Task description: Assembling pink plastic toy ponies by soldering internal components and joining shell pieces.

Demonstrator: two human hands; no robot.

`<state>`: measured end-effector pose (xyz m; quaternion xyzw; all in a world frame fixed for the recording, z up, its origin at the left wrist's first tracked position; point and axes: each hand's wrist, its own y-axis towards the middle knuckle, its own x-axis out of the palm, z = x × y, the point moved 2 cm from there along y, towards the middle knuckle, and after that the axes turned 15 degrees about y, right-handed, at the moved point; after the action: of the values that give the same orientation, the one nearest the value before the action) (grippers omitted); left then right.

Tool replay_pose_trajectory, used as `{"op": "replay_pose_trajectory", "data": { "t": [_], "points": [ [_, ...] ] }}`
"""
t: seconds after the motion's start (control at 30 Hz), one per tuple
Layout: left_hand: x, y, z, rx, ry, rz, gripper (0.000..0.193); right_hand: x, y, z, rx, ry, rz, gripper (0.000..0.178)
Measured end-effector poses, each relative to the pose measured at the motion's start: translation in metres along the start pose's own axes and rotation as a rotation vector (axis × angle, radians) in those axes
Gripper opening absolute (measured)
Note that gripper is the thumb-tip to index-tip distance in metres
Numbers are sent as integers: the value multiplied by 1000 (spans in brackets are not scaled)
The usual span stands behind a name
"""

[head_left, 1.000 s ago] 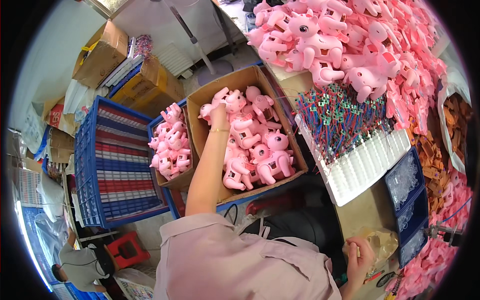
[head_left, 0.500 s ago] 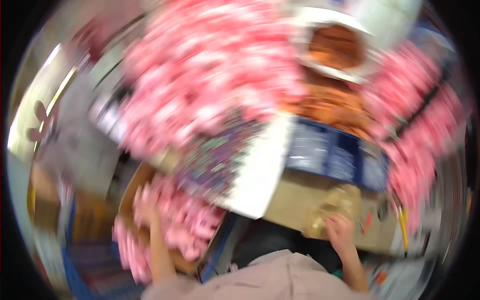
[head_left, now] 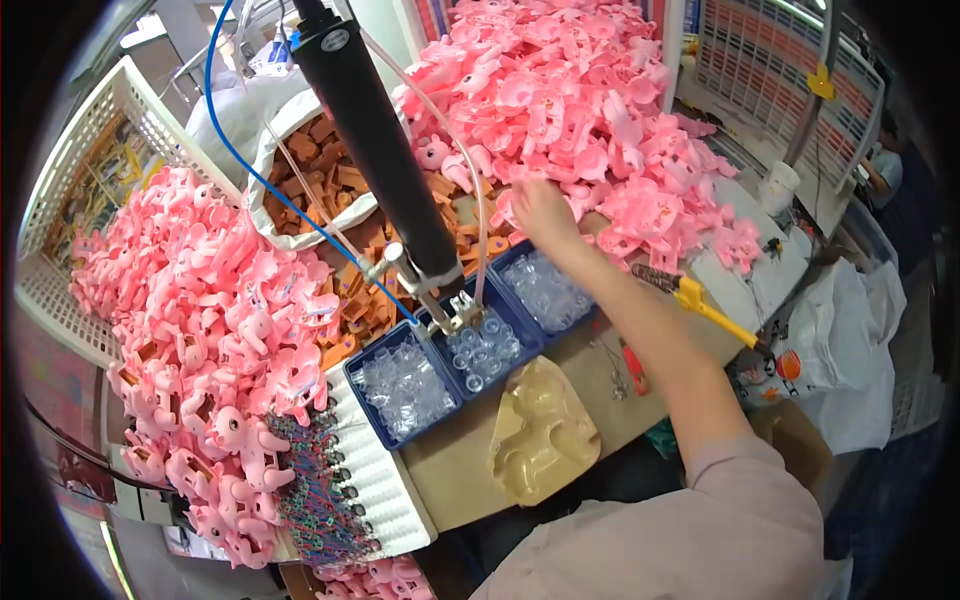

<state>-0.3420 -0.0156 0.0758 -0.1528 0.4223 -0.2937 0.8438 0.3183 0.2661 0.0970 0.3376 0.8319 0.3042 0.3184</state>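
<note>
My right hand [head_left: 542, 215] reaches over the table to the near edge of a big heap of pink plastic toy shells [head_left: 560, 120]. Motion blurs its fingers among the pink pieces, so I cannot see whether it holds one. Nearest to it are a pink toy animal body [head_left: 455, 165] and some orange-brown blocks [head_left: 470, 215]. Below my forearm, a blue divided bin [head_left: 455, 405] contains small clear plastic parts. A tan moulded plastic tray [head_left: 545, 430] lies in front of the bin at the table's near edge. My left hand is out of view.
A black cylinder [head_left: 375, 130] with a blue hose hangs above the bin. Pink toy bodies [head_left: 215, 330] are heaped at left beside a white crate [head_left: 130, 90]. Several wired parts [head_left: 320, 490] lie on a white ridged tray. A yellow-handled tool [head_left: 715, 310] lies at right.
My view has swung to the right. My right hand has left the tan tray and moved forward to the pink heap. My left hand, earlier in a box of pink parts, has gone out of view.
</note>
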Motion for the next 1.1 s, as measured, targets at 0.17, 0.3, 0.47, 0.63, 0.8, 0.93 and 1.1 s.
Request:
{"op": "replay_pose_trajectory", "data": {
  "t": [0.17,0.3,0.47,0.63,0.8,0.93,1.1],
  "points": [
    [-29,30,162,108,9,-318,24,89,43,85,-45,-709,-485,16],
    [-93,133,230,408,306,-113,20,66,85,85,104,-520,-388,24],
    [-136,356,237,631,792,766,35,79,107,34,300,42,-305,39],
    [-122,438,242,142,902,588,39,44,98,4,22,48,-18,33],
    [-137,365,209,237,145,987,31,-46,7,-73,143,419,-6,19],
    [-93,289,207,255,-1283,402,32,-138,-72,-150,336,426,-162,18],
    [-19,224,188,222,-1531,-77,37,-121,-100,-210,-96,634,-1206,24]
  ]
}}
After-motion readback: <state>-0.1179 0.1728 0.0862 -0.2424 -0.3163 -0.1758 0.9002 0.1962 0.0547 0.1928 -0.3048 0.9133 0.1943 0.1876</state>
